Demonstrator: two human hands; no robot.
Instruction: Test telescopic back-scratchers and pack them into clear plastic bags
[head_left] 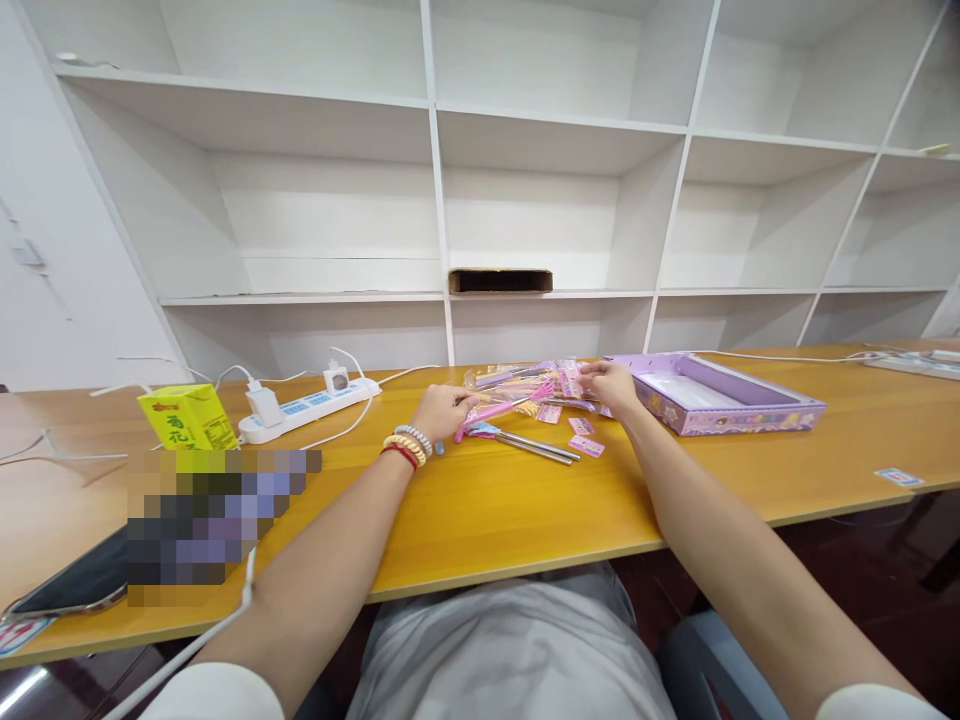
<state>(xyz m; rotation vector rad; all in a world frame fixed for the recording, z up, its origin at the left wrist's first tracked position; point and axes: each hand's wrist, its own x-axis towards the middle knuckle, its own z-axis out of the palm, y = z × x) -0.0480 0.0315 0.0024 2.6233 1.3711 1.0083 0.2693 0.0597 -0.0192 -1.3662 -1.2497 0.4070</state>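
Stationery packet (525,385) pinched between left hand (442,408) and right hand (611,382); pens (525,443) already out just below, more inside.

Hidden, blurred and cut off

A pixelated patch (214,515) at lower left masks part of the bench (487,510) and a phone (71,585); the left hand (442,410) covers the pink pen's (499,410) end; the carton's (187,418) print is too small to read.

1. Bare tabletop (480,510) in front of both hands, easy passing there.
2. Purple box (720,395) blocks the right side.
3. Power strip (307,410), its cables and juice carton (187,418) crowd the left.
4. Pens (517,440) and stickers (585,446) clutter the middle.
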